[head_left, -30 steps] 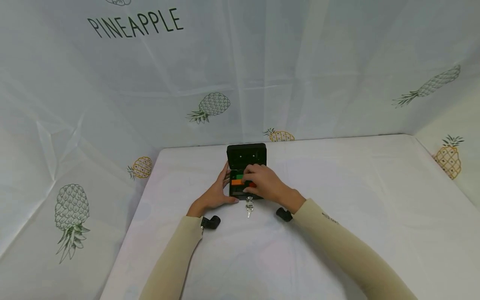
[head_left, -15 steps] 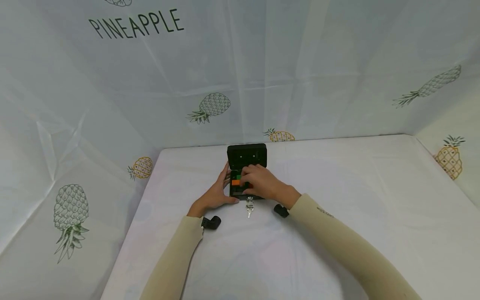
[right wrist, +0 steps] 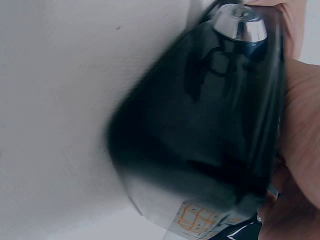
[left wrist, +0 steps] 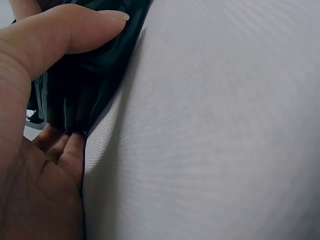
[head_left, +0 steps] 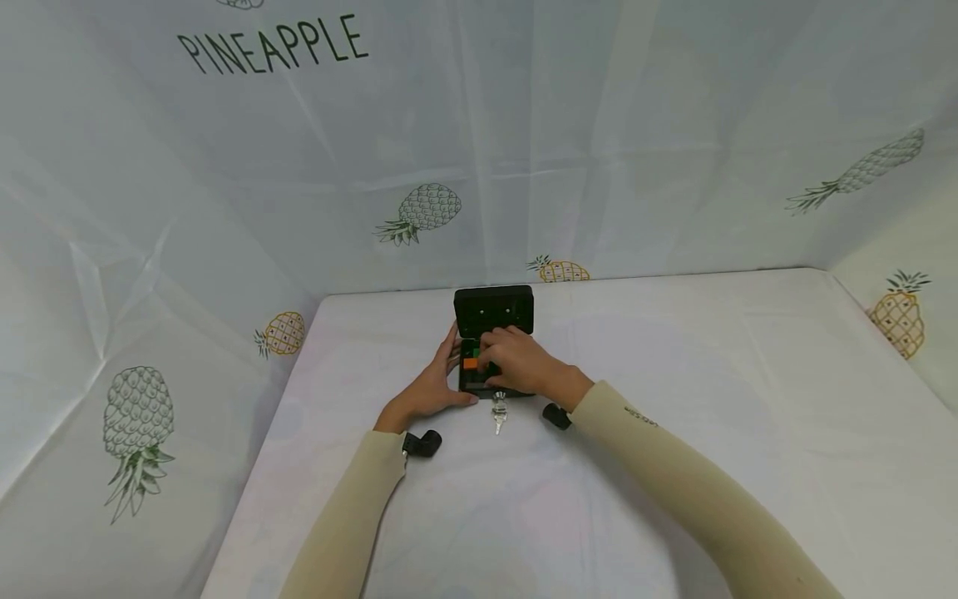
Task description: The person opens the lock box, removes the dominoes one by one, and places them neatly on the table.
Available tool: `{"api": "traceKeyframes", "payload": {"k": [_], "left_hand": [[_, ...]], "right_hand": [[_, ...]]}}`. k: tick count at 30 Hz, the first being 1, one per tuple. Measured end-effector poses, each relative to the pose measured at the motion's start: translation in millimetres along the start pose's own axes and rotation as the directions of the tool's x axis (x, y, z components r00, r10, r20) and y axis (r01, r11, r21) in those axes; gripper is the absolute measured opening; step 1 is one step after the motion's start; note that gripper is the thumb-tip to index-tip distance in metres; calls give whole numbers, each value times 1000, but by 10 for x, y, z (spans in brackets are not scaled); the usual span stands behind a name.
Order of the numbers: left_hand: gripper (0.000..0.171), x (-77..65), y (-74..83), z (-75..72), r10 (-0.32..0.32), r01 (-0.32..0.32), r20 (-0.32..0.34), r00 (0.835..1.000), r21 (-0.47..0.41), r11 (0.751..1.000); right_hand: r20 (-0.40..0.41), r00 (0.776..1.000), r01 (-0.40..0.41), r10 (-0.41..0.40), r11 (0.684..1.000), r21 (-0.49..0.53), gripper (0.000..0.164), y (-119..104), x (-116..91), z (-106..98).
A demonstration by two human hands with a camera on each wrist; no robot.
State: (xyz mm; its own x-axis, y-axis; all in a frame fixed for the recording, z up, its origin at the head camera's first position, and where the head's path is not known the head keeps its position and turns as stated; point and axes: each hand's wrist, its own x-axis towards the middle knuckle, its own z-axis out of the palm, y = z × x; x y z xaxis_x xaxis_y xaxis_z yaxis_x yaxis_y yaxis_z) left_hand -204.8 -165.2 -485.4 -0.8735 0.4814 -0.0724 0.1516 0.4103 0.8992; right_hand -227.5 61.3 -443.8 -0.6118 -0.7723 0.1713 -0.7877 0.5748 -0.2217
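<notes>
A small black lockbox (head_left: 494, 311) stands on the table with its lid raised. My left hand (head_left: 429, 391) grips its left side, thumb at the front corner and fingers along the side; the left wrist view shows the thumb (left wrist: 90, 27) against the black wall. Over the open base, my right hand (head_left: 524, 363) reaches in with bent fingers. Cannot tell whether those fingers pinch anything. An orange block (head_left: 471, 363) and a green block (head_left: 475, 353) show inside, left of them. Keys (head_left: 499, 416) hang from the lock (right wrist: 240, 24) at the box's front.
The box stands near the far edge of the white-covered table (head_left: 674, 416). Behind it and at both sides rise white sheets (head_left: 636, 166) printed with pineapples. A black camera (head_left: 423, 444) is worn on the left wrist, another camera (head_left: 556, 416) on the right.
My right hand has shifted slightly left, further over the box, covering a red thing that showed under its fingers one second ago. The left hand and box have stayed put.
</notes>
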Motion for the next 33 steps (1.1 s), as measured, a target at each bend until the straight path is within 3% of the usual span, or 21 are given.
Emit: {"api": "traceKeyframes", "payload": {"k": [8, 19, 33], "left_hand": [[132, 5, 4, -5, -5, 5, 5, 1000, 2, 1000], [131, 15, -23, -2, 23, -23, 4, 1000, 8, 1000], [132, 15, -29, 3, -7, 7, -1, 1000, 18, 1000]], "right_hand": [[-31, 999, -16, 16, 1000, 2, 16, 26, 6, 23], [50, 997, 57, -56, 998, -2, 16, 23, 39, 2], [92, 993, 81, -76, 995, -56, 21, 44, 38, -9]]}}
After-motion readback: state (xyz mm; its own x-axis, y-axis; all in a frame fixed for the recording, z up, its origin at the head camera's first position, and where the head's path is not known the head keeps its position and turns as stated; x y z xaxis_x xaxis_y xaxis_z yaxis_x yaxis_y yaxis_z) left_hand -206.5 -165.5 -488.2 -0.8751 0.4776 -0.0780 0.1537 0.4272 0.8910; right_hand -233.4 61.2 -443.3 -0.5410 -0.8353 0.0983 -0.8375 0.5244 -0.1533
